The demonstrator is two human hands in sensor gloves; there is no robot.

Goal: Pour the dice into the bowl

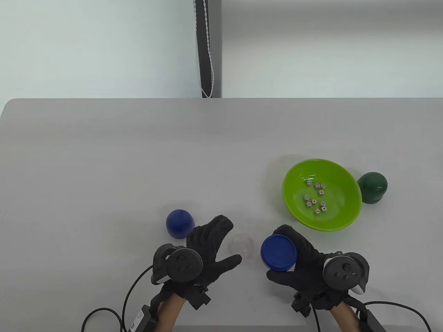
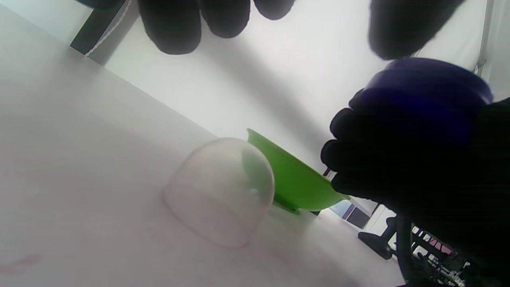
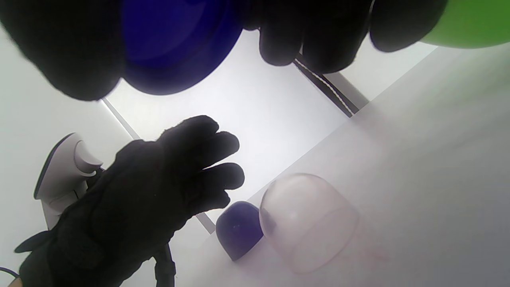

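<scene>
Table view, lower middle: the left hand [image 1: 207, 247] hovers with fingers spread wide, holding nothing, beside one clear dome cup [image 1: 241, 243] standing mouth-down on the worktop [image 1: 104, 155]. The right hand [image 1: 301, 263] grips one blue cup [image 1: 279, 252]. One blue dome [image 1: 179, 223] sits left. At right, one green bowl [image 1: 341, 214] holds eleven dice [image 1: 315, 197]; one dark green dome [image 1: 372, 187] touches its rim.

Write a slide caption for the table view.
Right hand holds a blue cup near the green bowl of dice; left hand open beside clear cup.
</scene>
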